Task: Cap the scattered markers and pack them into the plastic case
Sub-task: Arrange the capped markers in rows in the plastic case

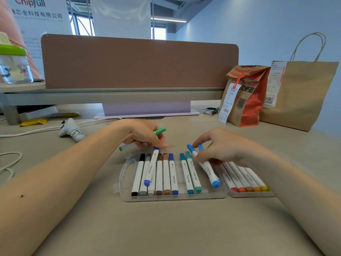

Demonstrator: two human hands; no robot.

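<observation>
Right hand (219,147) grips two light-blue markers (208,169), tilted over the plastic case (175,198); free slots lie directly beneath, long axis near-to-far. Left hand (145,135) holds a green marker (160,131), thumb touching a dark-blue marker (150,169).

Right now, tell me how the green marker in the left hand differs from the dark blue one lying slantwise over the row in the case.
The green marker has green ends, the dark blue marker blue ones. The left hand grips the green marker behind the case; the dark blue marker lies atop the packed markers. The green marker runs crosswise, the dark blue marker nearly lengthwise. Both have white barrels.
</observation>
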